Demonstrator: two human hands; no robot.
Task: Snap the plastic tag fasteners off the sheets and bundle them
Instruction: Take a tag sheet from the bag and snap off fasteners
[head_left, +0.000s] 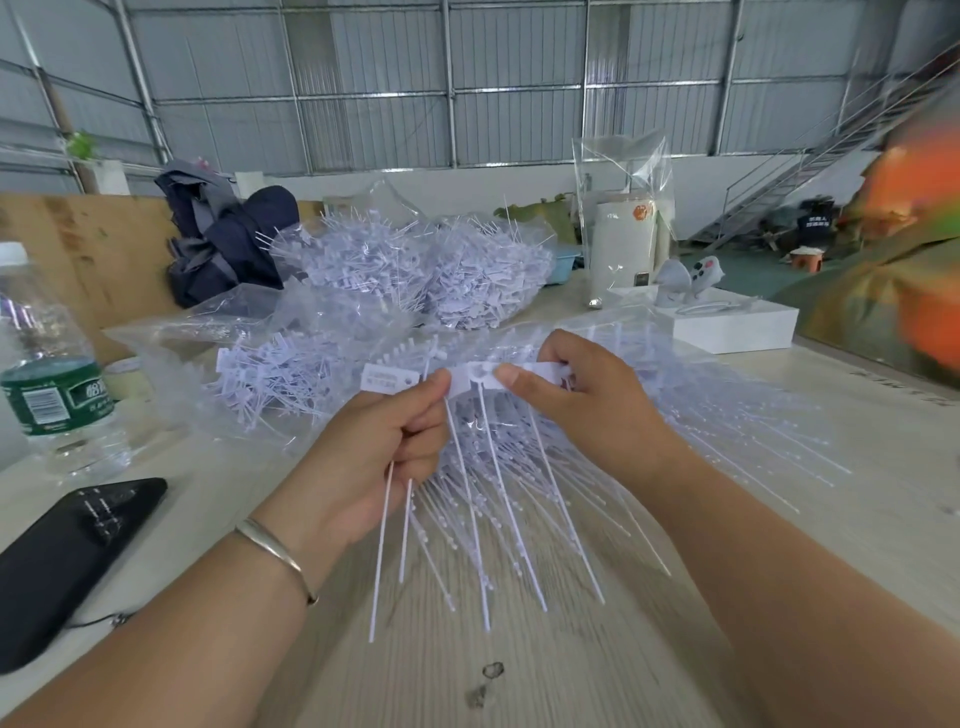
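White plastic tag fasteners (470, 384) are held above a pale wooden surface (519, 675), still joined as a sheet, their thin tails hanging toward the camera. The left hand (384, 441) is curled in a tight grip round a few tails, thumb pressed against a tag head; a silver bangle (275, 551) is worn on that wrist. The right hand (566, 389) is closed in a pinch on the sheet's flat header strip, thumb on top. More fasteners are spread loose on the surface beneath and to the right, and larger heaps (415, 270) are piled in clear plastic bags behind. A water bottle (52, 374) and a dark phone (67, 551) are seen at left, a white box (737, 322) at right.
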